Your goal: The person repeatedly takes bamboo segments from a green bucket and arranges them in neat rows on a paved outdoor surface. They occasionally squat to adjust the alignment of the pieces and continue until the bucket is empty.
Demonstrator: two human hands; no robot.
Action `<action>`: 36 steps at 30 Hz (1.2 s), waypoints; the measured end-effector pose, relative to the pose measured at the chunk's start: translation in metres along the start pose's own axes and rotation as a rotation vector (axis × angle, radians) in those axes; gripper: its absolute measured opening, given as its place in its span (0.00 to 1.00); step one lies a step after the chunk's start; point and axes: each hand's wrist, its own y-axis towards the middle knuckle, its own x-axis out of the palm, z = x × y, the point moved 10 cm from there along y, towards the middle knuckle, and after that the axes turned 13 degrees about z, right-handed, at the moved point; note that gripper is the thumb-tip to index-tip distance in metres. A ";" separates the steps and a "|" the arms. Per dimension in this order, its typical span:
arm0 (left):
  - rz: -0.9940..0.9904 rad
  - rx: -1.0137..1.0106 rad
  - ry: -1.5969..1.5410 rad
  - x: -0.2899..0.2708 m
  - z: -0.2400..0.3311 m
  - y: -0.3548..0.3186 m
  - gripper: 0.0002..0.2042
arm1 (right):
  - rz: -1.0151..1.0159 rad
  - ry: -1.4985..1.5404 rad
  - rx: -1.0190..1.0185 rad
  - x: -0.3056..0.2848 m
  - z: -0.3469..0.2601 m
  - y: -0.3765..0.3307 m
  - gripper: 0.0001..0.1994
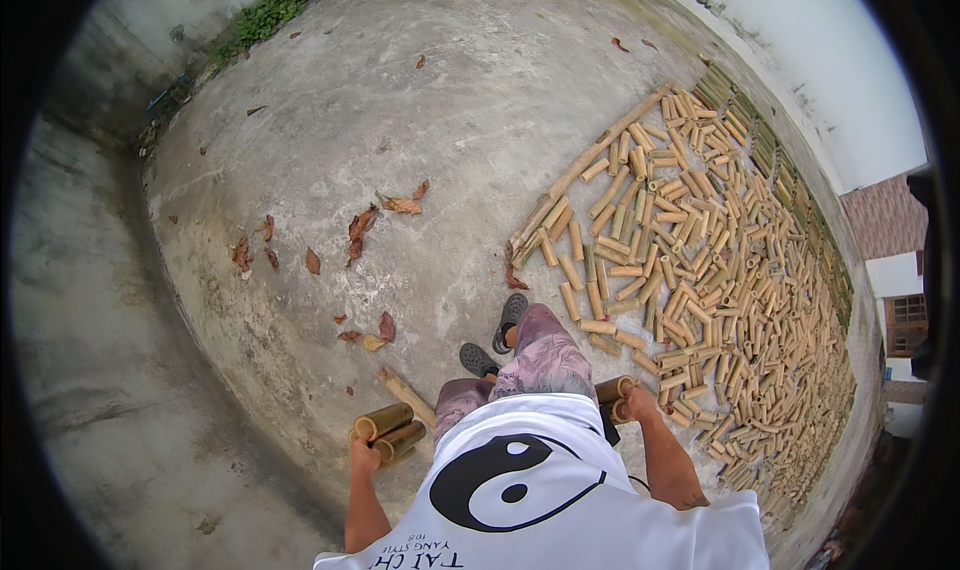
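My left hand is closed on short cut bamboo tubes, held low at my left side. At least two of them show, lying side by side with their hollow ends toward the hand. On the other side, my right hand grips another pair of bamboo tubes beside my hip; their far ends are partly hidden by my shorts and shirt. Some fingers of each hand are hidden behind the tubes.
A wide spread of cut bamboo pieces covers the concrete floor at right, edged by a long pole. Another pole lies by my left leg. Dry leaves are scattered ahead. Walls stand left and right.
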 end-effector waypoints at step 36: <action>0.585 -0.571 -0.749 0.207 -0.102 -0.254 0.18 | 0.329 0.522 -0.530 -0.058 -0.157 0.167 0.14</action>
